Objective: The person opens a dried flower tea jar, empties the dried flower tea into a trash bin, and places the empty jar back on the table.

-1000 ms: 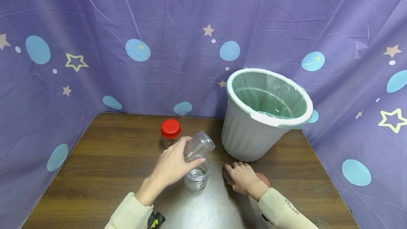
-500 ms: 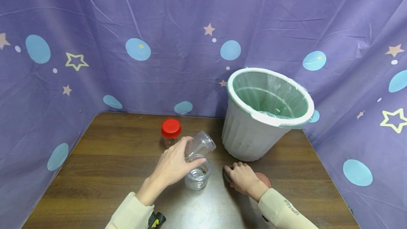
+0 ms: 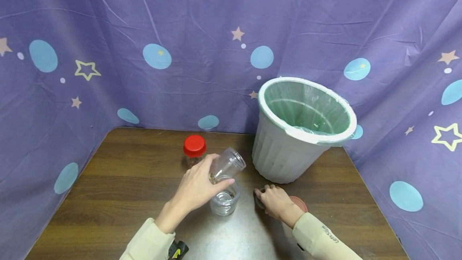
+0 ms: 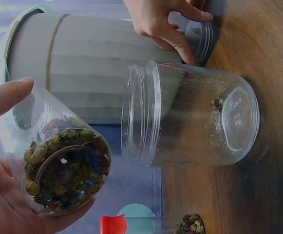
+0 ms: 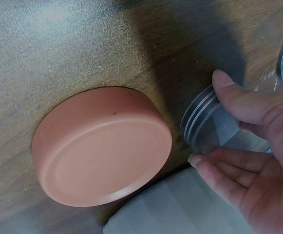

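My left hand [image 3: 195, 185] grips a clear plastic jar [image 4: 68, 165] of dried flower buds, tilted with its uncovered mouth up to the right. The buds lie against its bottom. Beside and below it, a wider clear jar [image 4: 199, 117] stands upright on the table without a lid, a small dark clump at its base. My right hand [image 3: 277, 203] pinches a clear plastic lid [image 5: 199, 122] with a ridged rim between thumb and fingers, low at the tabletop. Next to that lies a salmon-coloured lid [image 5: 107, 161], partly hidden by the right forearm in the head view.
Behind the left hand stands a jar with a red cap [image 3: 195, 145] and dried contents. A large pale bin [image 3: 279, 155] with a clear liner rises at the back right, close behind the right hand. Purple curtains [image 3: 202, 51] border the wooden table [image 3: 119, 187].
Hardly anything differs. The tilted jar's mouth has shifted very slightly to the right; both hands stay in nearly the same place.
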`<state>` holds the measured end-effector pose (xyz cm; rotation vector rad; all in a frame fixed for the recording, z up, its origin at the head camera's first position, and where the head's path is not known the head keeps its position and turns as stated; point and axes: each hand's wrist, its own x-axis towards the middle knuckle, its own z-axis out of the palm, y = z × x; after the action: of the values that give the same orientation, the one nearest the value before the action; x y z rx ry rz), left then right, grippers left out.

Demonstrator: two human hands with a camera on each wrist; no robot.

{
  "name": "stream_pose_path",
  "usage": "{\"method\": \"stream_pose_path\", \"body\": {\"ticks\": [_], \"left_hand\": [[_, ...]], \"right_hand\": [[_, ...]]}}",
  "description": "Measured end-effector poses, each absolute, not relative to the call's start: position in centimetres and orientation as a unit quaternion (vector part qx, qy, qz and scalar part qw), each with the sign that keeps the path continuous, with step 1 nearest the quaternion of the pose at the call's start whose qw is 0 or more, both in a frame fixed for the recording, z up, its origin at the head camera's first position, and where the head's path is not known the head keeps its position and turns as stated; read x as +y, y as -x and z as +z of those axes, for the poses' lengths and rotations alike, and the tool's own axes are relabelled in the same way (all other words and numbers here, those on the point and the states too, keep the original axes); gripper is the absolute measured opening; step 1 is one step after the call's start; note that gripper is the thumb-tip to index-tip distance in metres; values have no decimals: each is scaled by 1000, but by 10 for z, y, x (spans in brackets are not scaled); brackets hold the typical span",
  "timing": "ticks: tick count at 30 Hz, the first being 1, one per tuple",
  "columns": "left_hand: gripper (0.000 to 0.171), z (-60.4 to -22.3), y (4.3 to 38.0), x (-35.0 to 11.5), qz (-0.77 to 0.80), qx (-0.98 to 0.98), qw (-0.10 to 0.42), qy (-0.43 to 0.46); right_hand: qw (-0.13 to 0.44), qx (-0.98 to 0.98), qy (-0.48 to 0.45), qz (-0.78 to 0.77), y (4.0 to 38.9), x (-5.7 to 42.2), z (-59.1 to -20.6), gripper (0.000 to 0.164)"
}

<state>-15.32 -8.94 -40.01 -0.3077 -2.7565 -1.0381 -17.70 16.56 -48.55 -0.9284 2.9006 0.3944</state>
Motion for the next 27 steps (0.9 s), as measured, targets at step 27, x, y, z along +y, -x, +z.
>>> {"method": "stream_pose_path", "body": {"ticks": [27], "left_hand": [[72,-395,153,-96,-373,-919,56,114]], "right_hand": [[92,960,266,2,181,171,-487,69]]}}
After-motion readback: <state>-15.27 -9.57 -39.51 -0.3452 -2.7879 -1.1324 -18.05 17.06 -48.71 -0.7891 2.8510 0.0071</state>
